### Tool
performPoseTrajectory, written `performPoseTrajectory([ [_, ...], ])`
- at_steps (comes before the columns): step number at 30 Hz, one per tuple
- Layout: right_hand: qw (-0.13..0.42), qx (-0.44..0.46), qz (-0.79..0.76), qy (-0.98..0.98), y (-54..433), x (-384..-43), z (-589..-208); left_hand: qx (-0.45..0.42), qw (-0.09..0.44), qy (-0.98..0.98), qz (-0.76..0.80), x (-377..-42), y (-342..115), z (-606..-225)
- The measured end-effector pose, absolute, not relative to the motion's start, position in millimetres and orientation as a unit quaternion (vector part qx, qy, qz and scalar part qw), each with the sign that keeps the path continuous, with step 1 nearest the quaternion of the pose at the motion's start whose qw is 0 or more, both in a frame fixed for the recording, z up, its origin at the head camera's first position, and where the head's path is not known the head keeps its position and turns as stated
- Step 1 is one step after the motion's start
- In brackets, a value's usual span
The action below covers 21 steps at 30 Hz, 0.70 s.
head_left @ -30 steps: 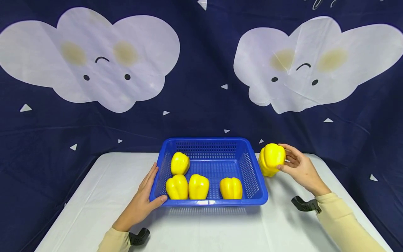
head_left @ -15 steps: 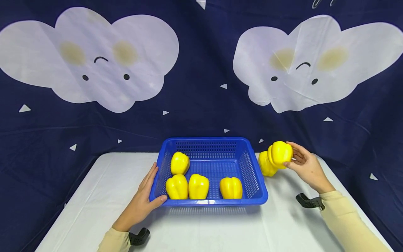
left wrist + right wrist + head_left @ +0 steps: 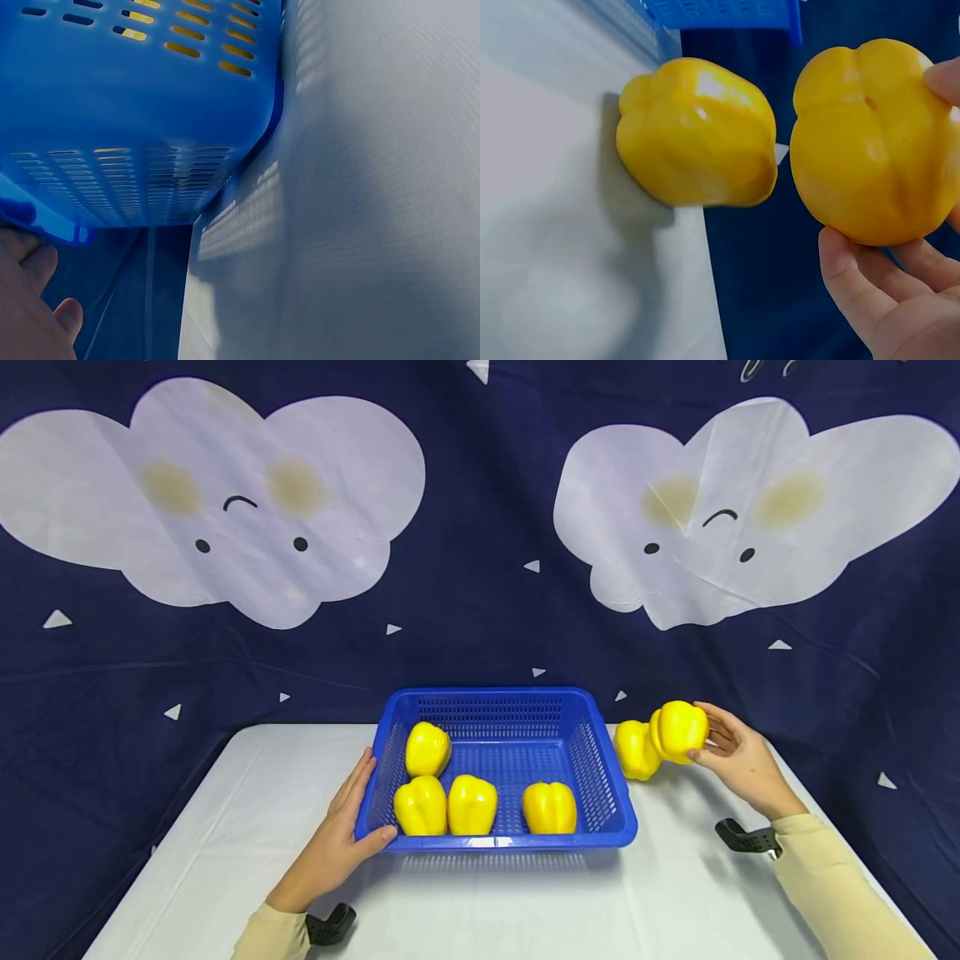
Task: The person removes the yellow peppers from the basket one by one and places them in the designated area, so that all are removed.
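Note:
My right hand [image 3: 738, 762] grips a yellow bell pepper [image 3: 681, 732] between thumb and fingers, held above the table to the right of the blue basket [image 3: 480, 843]. Just left of it, a second bell pepper [image 3: 635, 752] stands on the table against the basket's right side. In the right wrist view, a gap separates the held pepper [image 3: 870, 150] from the standing one [image 3: 697, 135]. My left hand [image 3: 333, 837] rests at the basket's front left corner, thumb on the front rim and straight fingers along the left side. Several bell peppers [image 3: 473, 806] sit inside the basket.
A white table [image 3: 510, 910] carries everything. Behind it hangs a dark blue cloth [image 3: 487, 527] printed with clouds. A black strap-like piece [image 3: 330, 927] is at the left wrist and another [image 3: 746, 837] at the right.
My right hand has moved rightward with its bell pepper, away from the basket. More of the standing pepper behind it now shows. The left hand and the basket have stayed put.

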State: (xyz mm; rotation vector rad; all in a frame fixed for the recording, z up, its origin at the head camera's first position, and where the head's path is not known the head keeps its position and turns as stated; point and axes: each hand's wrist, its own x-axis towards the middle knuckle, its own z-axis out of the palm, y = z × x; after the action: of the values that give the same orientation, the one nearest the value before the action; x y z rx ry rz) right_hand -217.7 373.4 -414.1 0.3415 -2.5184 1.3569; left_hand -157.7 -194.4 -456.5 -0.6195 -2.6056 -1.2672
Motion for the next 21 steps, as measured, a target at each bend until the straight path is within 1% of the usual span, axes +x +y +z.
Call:
performPoseTrajectory([
  [21, 0.118, 0.114, 0.464, -0.871, 400, -221, -429, -0.211, 0.092, -0.875, -0.425, -158, -195, -458],
])
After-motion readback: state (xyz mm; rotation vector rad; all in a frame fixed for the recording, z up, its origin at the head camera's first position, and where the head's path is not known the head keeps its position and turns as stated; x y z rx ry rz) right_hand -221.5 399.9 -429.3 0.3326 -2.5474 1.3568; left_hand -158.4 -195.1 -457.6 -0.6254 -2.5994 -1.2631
